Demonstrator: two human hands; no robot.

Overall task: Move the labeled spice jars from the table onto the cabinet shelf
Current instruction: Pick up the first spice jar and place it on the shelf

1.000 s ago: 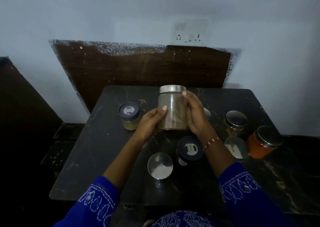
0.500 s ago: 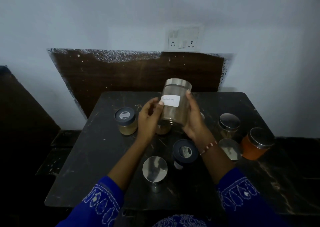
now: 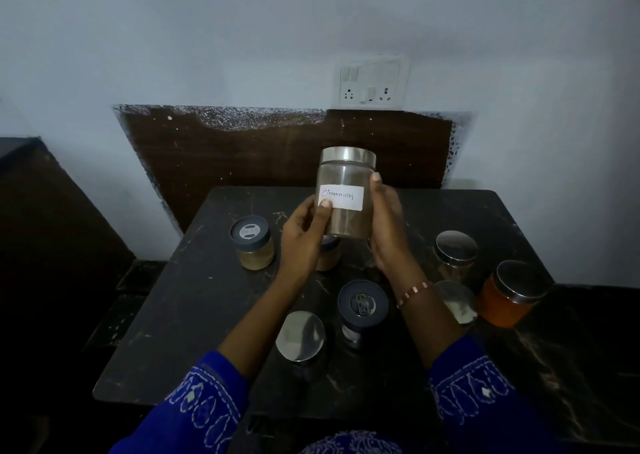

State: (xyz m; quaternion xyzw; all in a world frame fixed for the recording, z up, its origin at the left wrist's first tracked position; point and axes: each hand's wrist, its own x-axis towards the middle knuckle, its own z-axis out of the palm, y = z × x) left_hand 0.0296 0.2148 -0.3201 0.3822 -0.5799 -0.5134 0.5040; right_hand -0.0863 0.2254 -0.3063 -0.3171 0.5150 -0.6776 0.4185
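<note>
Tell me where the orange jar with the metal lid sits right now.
In the head view, the orange jar with the metal lid stands near the right edge of the dark table, just right of two steel-lidded jars.

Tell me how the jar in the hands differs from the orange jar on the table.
The held jar is lifted off the table, gripped by the left hand and right hand; the orange jar stands on the table, untouched. The held jar has brown contents, the orange jar orange ones. The held jar shows a white label reading Cinnamon; no label shows on the orange jar. Both have shiny metal lids.
</note>
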